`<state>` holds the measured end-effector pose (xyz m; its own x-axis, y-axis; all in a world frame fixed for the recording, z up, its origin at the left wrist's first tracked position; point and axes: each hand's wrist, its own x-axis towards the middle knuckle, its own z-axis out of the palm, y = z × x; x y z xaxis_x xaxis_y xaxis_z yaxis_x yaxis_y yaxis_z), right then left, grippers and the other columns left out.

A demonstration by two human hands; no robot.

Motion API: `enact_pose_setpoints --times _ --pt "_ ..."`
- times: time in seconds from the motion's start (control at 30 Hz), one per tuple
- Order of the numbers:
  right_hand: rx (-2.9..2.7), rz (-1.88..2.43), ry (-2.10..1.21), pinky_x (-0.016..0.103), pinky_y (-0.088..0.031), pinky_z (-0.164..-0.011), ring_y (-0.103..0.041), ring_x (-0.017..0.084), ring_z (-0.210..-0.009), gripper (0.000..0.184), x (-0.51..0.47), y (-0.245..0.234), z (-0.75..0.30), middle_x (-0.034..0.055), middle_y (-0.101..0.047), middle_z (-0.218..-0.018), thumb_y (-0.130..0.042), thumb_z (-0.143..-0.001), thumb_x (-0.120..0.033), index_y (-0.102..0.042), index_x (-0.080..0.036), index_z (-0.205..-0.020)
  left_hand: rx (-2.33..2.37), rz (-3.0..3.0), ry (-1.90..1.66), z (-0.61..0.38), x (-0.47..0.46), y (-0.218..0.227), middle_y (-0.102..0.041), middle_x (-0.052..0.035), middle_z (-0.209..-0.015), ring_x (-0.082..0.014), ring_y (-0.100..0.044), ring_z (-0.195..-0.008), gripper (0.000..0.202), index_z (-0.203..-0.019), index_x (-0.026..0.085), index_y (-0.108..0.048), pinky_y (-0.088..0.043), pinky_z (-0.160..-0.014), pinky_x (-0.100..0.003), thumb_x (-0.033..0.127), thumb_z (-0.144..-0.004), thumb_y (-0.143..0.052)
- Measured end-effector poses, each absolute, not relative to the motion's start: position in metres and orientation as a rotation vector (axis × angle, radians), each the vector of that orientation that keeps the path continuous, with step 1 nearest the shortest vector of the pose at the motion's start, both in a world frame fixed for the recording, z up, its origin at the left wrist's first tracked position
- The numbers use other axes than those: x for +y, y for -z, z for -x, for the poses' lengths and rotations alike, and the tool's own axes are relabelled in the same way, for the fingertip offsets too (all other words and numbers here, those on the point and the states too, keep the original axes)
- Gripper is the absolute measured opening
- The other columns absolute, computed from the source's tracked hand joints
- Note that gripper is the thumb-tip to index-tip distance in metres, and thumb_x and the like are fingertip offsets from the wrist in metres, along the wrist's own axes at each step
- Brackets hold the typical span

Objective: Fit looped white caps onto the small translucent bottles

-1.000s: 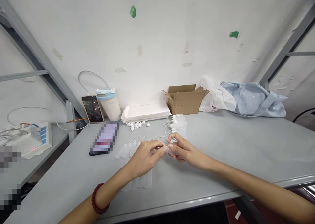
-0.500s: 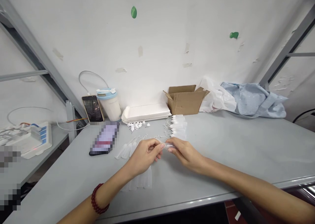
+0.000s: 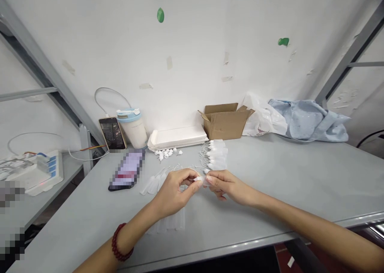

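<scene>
Over the middle of the grey table (image 3: 270,177), my left hand (image 3: 175,191) pinches a small white pointed cap (image 3: 197,179) between thumb and fingers. My right hand (image 3: 232,187) is closed on a small clear plastic squeeze bottle (image 3: 205,181), whose neck end meets the cap; most of the bottle is hidden by the fingers. Beyond the hands lies a row of bottles with thin bent tips (image 3: 218,155). Similar bottles (image 3: 150,183) lie left of my left hand, partly covered by it. Beneath my left forearm are several clear bottles (image 3: 171,221).
A pile of loose white caps (image 3: 166,153) lies before a flat white box (image 3: 180,137). Behind stand an open cardboard box (image 3: 225,127), a plastic bag (image 3: 261,119), blue cloth (image 3: 309,121), a cup (image 3: 134,131) and a phone (image 3: 113,133). Another phone (image 3: 127,171) lies flat.
My right hand has turned and shifted its fingers on the bottle, its lower fingers now showing underneath. My left hand has moved slightly right, still pinching the cap.
</scene>
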<state>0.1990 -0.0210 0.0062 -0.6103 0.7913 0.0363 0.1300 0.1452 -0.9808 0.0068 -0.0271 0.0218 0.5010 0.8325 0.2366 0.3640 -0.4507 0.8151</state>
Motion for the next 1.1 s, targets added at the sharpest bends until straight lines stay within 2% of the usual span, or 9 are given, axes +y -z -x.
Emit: enact_pose_setpoints --times 0.17,0.37,0.47,0.53,0.67,0.77,0.87,1.0,1.1 --pt "-2.214 0.872 -0.797 0.029 -0.040 -0.064 -0.052 0.016 -0.068 0.029 -0.024 -0.001 -0.196 0.0063 -0.058 -0.079 -0.034 -0.093 -0.038 -0.054 -0.017 -0.088 1.023 -1.891 -0.733 -0.005 -0.022 -0.024 -0.060 -0.0011 -0.067 -0.0122 -0.056 -0.061 0.030 -0.072 0.015 -0.060 -0.046 -0.061 -0.022 0.036 -0.087 -0.044" --pt "-2.313 0.930 -0.547 0.033 -0.044 -0.064 -0.057 0.021 -0.074 0.029 -0.021 0.014 -0.199 0.0131 -0.060 -0.089 -0.027 -0.095 -0.036 -0.047 -0.016 -0.104 1.062 -1.835 -0.626 -0.005 -0.022 -0.018 -0.057 -0.0007 -0.059 -0.0114 -0.055 -0.052 0.043 -0.064 0.014 -0.056 -0.044 -0.053 -0.022 0.044 -0.089 -0.038" --pt "-2.309 0.895 -0.644 0.033 -0.043 -0.067 -0.055 0.020 -0.076 0.033 -0.022 0.007 -0.199 0.0121 -0.058 -0.088 -0.023 -0.095 -0.038 -0.047 -0.016 -0.099 1.049 -1.839 -0.668 -0.007 -0.024 -0.016 -0.055 0.0000 -0.057 -0.0111 -0.053 -0.052 0.042 -0.063 0.014 -0.055 -0.042 -0.051 -0.021 0.043 -0.089 -0.039" --pt "-2.265 0.875 -0.753 0.032 -0.041 -0.066 -0.052 0.018 -0.072 0.034 -0.024 0.000 -0.199 0.0079 -0.056 -0.082 -0.023 -0.095 -0.039 -0.049 -0.017 -0.090 1.034 -1.894 -0.689 -0.008 -0.026 -0.015 -0.055 -0.0004 -0.058 -0.0111 -0.053 -0.053 0.040 -0.063 0.015 -0.055 -0.041 -0.051 -0.021 0.040 -0.090 -0.039" --pt "-2.044 0.908 -1.188 0.024 -0.033 -0.052 -0.037 0.010 -0.054 0.039 -0.025 -0.007 -0.200 -0.0028 -0.039 -0.060 -0.033 -0.092 -0.049 -0.043 -0.018 -0.069 1.004 -2.228 -0.756 -0.008 -0.028 -0.017 -0.052 -0.0002 -0.059 -0.0115 -0.050 -0.057 0.034 -0.062 0.016 -0.051 -0.038 -0.058 -0.023 0.028 -0.091 -0.039" --pt "-1.788 0.856 -1.645 0.021 -0.025 -0.042 -0.024 0.007 -0.046 0.041 -0.020 -0.005 -0.203 -0.0075 -0.026 -0.055 -0.042 -0.086 -0.055 -0.043 -0.018 -0.068 0.941 -2.451 -0.784 -0.006 -0.028 -0.016 -0.052 -0.0012 -0.065 -0.0126 -0.047 -0.060 0.026 -0.071 0.016 -0.053 -0.036 -0.059 -0.024 0.021 -0.092 -0.038" --pt "-1.654 0.787 -1.898 0.020 -0.021 -0.040 -0.020 0.005 -0.044 0.039 -0.016 -0.004 -0.205 -0.0093 -0.022 -0.054 -0.049 -0.083 -0.053 -0.046 -0.016 -0.070 0.863 -2.557 -0.809 -0.003 -0.027 -0.013 -0.054 -0.0032 -0.072 -0.0142 -0.048 -0.066 0.020 -0.082 0.017 -0.055 -0.037 -0.060 -0.025 0.019 -0.092 -0.037" --pt "-1.635 0.785 -1.923 0.021 -0.022 -0.040 -0.019 0.005 -0.044 0.038 -0.013 -0.004 -0.203 -0.0096 -0.022 -0.053 -0.048 -0.084 -0.052 -0.048 -0.016 -0.071 0.865 -2.554 -0.862 -0.003 -0.024 -0.015 -0.057 -0.0037 -0.074 -0.0146 -0.051 -0.067 0.017 -0.084 0.016 -0.055 -0.039 -0.062 -0.025 0.020 -0.091 -0.040" --pt "-1.687 0.847 -1.698 0.022 -0.025 -0.042 -0.022 0.006 -0.046 0.039 -0.011 -0.006 -0.202 -0.0081 -0.025 -0.055 -0.046 -0.085 -0.052 -0.043 -0.017 -0.068 0.991 -2.505 -0.854 0.002 -0.015 -0.020 -0.062 -0.0038 -0.081 -0.0152 -0.056 -0.073 0.017 -0.091 0.018 -0.059 -0.043 -0.067 -0.025 0.024 -0.090 -0.043"
